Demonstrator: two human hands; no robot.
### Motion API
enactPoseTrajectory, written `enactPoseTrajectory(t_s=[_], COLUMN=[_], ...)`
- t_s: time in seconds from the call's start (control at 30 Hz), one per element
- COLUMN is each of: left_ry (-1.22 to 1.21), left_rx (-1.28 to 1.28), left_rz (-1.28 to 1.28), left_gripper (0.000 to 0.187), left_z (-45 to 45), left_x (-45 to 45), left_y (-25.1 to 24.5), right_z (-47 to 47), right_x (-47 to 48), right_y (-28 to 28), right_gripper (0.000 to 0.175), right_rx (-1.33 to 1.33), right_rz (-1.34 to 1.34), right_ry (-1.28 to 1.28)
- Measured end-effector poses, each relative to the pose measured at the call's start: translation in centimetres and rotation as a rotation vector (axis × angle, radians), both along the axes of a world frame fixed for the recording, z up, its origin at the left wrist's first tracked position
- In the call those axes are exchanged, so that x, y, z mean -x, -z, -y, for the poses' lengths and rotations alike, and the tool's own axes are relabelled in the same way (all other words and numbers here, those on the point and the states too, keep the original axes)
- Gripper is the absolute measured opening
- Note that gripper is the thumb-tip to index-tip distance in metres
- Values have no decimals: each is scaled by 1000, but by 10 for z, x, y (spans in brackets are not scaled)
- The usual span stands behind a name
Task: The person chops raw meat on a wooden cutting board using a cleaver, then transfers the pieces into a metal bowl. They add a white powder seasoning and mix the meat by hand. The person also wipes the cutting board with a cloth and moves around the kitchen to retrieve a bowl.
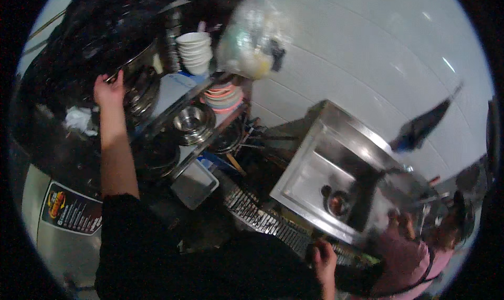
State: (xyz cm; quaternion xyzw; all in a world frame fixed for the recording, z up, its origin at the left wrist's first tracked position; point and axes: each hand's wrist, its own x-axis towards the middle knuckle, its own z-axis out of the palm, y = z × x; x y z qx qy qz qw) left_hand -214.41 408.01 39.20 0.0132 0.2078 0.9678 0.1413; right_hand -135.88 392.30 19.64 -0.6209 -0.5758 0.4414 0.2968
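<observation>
My left hand (110,90) reaches out to the upper left, its thumb and fingers pinching the rim of a large metal basin (145,55). Below that rim, shiny metal vessels (138,101) sit on the shelf's upper level, partly hidden in shadow. A stack of white bowls (195,53) stands to the right of the basin. Down near the bottom edge, my right hand (326,256) hangs by my side with curled fingers. It is blurred, and I cannot tell whether anything is in it.
A lower shelf (189,158) carries nested steel bowls (191,120) and stacked pink-rimmed dishes (224,97). A grey plastic bin (195,185) lies beneath. Right of it are a floor drain grate (267,221) and a steel sink (315,174). A co-worker in pink (405,256) stands beside the sink.
</observation>
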Motion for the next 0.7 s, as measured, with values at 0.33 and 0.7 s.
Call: enactPoseTrajectory(t_s=[0.33, 0.7], left_ry=[480, 990], left_rx=[-28, 511], left_rz=[-341, -30], left_gripper=[36, 40], left_z=[79, 96], left_x=[-214, -477], left_y=[104, 92], right_z=[40, 82], right_x=[-37, -128], right_y=[-10, -22], right_gripper=[33, 33], right_rx=[-110, -49], right_rz=[-67, -311], right_ry=[112, 291])
